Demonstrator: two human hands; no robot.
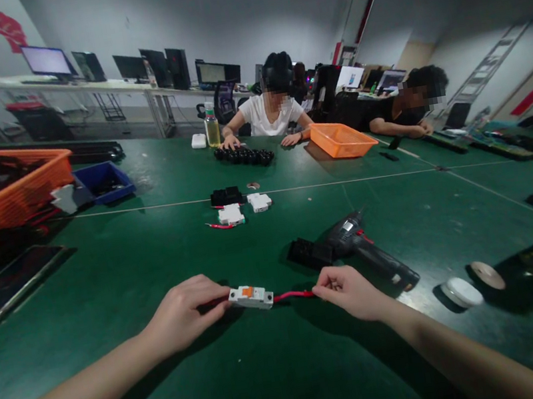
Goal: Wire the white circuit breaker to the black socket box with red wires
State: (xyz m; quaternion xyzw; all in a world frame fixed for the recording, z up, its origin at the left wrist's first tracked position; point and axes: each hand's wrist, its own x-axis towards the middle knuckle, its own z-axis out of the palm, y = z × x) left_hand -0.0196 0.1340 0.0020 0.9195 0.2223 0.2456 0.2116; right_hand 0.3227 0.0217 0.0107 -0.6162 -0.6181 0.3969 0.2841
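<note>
A small white circuit breaker [256,297] with an orange switch lies level between my hands, just above or on the green table. My left hand [186,312] is closed at its left end, where a short bit of red shows between the fingertips. From the breaker's right end runs a red wire [292,295], its far end pinched in my right hand [348,291]. Beyond my right hand rest a black electric screwdriver [370,247] and a black block-shaped part [310,253]. Two more white breakers [231,215] lie farther off, with red wire beside one, near another black part [226,196].
At left are an orange basket [37,188] of dark parts, a blue bin [105,182] and a phone [11,284]. White [462,292] and tan discs [488,276] lie right. Two people [273,111] sit across the table, near an orange tray [341,140] and a bottle [212,127].
</note>
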